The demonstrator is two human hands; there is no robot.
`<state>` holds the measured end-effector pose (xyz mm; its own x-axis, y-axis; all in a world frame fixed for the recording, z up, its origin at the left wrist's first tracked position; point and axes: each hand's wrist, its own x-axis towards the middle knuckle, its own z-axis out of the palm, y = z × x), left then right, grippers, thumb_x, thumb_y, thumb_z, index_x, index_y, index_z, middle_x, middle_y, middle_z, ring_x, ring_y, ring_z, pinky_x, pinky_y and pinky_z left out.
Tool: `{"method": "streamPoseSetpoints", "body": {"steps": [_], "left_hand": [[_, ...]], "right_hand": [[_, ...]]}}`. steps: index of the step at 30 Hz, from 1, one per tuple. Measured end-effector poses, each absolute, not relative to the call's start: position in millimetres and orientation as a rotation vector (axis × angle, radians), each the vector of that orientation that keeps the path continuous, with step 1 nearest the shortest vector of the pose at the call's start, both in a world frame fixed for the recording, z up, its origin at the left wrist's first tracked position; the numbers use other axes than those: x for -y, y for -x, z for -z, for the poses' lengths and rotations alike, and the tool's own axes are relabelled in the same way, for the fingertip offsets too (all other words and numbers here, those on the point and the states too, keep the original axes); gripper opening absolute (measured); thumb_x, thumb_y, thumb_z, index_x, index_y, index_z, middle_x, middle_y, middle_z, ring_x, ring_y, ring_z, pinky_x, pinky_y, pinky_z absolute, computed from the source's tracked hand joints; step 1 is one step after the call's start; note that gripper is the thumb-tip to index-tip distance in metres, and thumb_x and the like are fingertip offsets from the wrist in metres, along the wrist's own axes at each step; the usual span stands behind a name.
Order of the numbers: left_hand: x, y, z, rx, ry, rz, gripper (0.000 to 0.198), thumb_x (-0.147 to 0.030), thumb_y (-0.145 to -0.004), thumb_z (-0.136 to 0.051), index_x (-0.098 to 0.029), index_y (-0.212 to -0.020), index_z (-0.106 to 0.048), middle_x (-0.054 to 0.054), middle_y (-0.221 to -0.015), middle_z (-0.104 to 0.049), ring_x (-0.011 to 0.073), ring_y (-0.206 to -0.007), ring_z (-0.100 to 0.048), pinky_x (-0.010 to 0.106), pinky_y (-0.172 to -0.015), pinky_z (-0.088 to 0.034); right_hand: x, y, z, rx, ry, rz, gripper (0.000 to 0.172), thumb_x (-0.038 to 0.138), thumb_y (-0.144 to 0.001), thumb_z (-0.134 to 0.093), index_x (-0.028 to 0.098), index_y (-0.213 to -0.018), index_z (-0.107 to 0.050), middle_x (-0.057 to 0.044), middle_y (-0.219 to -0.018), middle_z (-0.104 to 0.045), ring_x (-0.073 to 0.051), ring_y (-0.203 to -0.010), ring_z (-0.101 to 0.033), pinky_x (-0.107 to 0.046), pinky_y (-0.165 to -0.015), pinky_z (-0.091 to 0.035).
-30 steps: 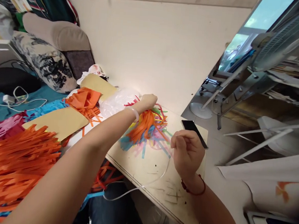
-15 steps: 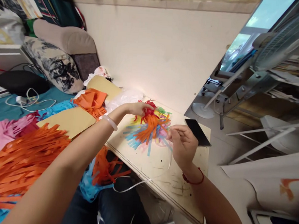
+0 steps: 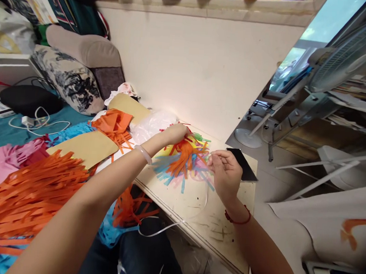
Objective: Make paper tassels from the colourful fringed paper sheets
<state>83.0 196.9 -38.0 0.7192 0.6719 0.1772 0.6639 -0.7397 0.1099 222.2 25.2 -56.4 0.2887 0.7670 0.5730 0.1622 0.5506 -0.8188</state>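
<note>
My left hand (image 3: 180, 133) reaches down onto the far side of a bunch of fringed paper strips, its fingers mostly hidden behind the back of the hand. Red strips stick out around it. In front of it an orange paper tassel (image 3: 184, 156) lies fanned over blue fringe (image 3: 164, 173), with yellow, pink and green strips alongside. To the right of the bunch, my right hand (image 3: 226, 169) is closed in a pinch, thumb against fingertips; what it pinches is too small to make out. A thin white ribbon (image 3: 206, 197) curves below its fingertips and runs over the table edge toward my lap.
A black phone (image 3: 243, 164) lies behind my right hand on the wooden table (image 3: 202, 222). On the left are a large orange fringe pile (image 3: 31, 197), tan cards (image 3: 89, 149) and a clear plastic bag (image 3: 152, 124). A fan (image 3: 342, 56) stands at right.
My left hand has turned and lowered over the red strips, so its fingers show less. The right hand keeps its pinch almost in place. The view has tilted slightly up.
</note>
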Motion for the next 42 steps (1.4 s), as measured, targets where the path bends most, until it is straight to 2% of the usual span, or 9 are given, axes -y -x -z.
{"method": "streamPoseSetpoints", "body": {"steps": [4, 7, 9, 13, 18, 22, 29, 37, 42], "left_hand": [[-190.8, -52.9, 28.2, -1.231, -2.727, -0.715, 0.028, -0.013, -0.084, -0.048, -0.011, -0.097, -0.073, 0.012, -0.087, -0.074, 0.0198, -0.077, -0.067, 0.028, -0.074, -0.050], [-175.3, -25.3, 20.9, -1.082, -2.301, -1.276, 0.027, -0.019, -0.083, -0.054, -0.012, -0.104, -0.070, 0.011, -0.095, -0.072, 0.0188, -0.080, -0.069, 0.030, -0.077, -0.054], [-156.0, -10.2, 17.5, -0.880, -2.067, -1.432, 0.026, -0.022, -0.082, -0.060, -0.014, -0.105, -0.069, 0.010, -0.101, -0.069, 0.0187, -0.083, -0.070, 0.031, -0.078, -0.056], [-99.5, -0.1, 11.5, -0.783, -1.759, -1.514, 0.020, -0.028, -0.078, -0.067, -0.012, -0.090, -0.071, 0.008, -0.090, -0.069, 0.0182, -0.072, -0.071, 0.028, -0.063, -0.061], [-38.1, -8.6, 10.7, -0.828, -1.617, -1.622, 0.012, -0.021, -0.072, -0.074, -0.014, -0.082, -0.072, 0.001, -0.068, -0.069, 0.0117, -0.048, -0.065, 0.021, -0.044, -0.057], [-16.6, -11.4, 18.5, -0.857, -1.788, -1.764, 0.011, -0.016, -0.076, -0.070, -0.017, -0.087, -0.072, 0.001, -0.074, -0.070, 0.0083, -0.052, -0.064, 0.017, -0.048, -0.054], [-7.6, -16.7, 22.3, -0.945, -1.951, -1.983, 0.014, -0.013, -0.078, -0.068, -0.018, -0.090, -0.070, 0.000, -0.074, -0.068, 0.0079, -0.061, -0.062, 0.017, -0.054, -0.051], [-3.1, -21.0, 21.4, -1.004, -2.041, -2.001, 0.012, -0.013, -0.079, -0.067, -0.018, -0.090, -0.068, 0.000, -0.075, -0.067, 0.0080, -0.061, -0.060, 0.019, -0.055, -0.051], [-3.8, -17.1, 22.3, -1.090, -2.223, -2.048, 0.016, -0.011, -0.081, -0.065, -0.019, -0.095, -0.068, 0.000, -0.079, -0.069, 0.0093, -0.064, -0.062, 0.020, -0.060, -0.053]], "right_hand": [[-25.0, -222.7, 57.5, 1.242, 0.936, -0.509, 0.010, 0.027, -0.085, -0.062, 0.018, -0.083, -0.063, 0.003, -0.061, -0.061, -0.008, -0.055, -0.058, -0.018, -0.051, -0.047], [-27.3, -223.9, 55.2, 1.223, 0.901, -0.527, 0.007, 0.025, -0.084, -0.062, 0.018, -0.083, -0.063, 0.003, -0.063, -0.064, -0.006, -0.052, -0.057, -0.016, -0.048, -0.046], [-28.3, -221.5, 47.9, 1.215, 0.891, -0.522, 0.006, 0.023, -0.084, -0.063, 0.018, -0.082, -0.064, 0.003, -0.062, -0.065, -0.005, -0.050, -0.057, -0.016, -0.047, -0.046], [-21.6, -203.0, 18.6, 1.385, 0.894, -0.509, 0.004, 0.020, -0.083, -0.065, 0.017, -0.081, -0.065, 0.002, -0.063, -0.067, -0.007, -0.055, -0.062, -0.017, -0.052, -0.051], [-5.1, -170.7, -15.7, 1.697, 0.849, -0.264, 0.004, 0.015, -0.080, -0.067, 0.016, -0.084, -0.064, 0.001, -0.071, -0.072, -0.008, -0.062, -0.068, -0.015, -0.055, -0.053], [4.8, -158.4, -24.2, 1.745, 0.876, -0.082, 0.005, 0.013, -0.080, -0.065, 0.016, -0.079, -0.062, 0.003, -0.067, -0.071, -0.006, -0.059, -0.067, -0.013, -0.051, -0.050], [14.5, -153.1, -27.0, 1.758, 0.901, -0.027, 0.013, 0.011, -0.076, -0.061, 0.018, -0.069, -0.052, 0.006, -0.058, -0.064, -0.003, -0.042, -0.051, -0.014, -0.044, -0.043], [15.1, -150.6, -25.5, 1.755, 0.919, -0.092, 0.017, 0.013, -0.080, -0.060, 0.020, -0.069, -0.050, 0.006, -0.059, -0.064, -0.005, -0.045, -0.053, -0.017, -0.046, -0.045], [12.8, -154.8, -25.3, 1.771, 0.957, -0.149, 0.005, 0.021, -0.085, -0.063, 0.021, -0.085, -0.058, 0.007, -0.059, -0.066, -0.005, -0.046, -0.056, -0.018, -0.049, -0.044]]}}
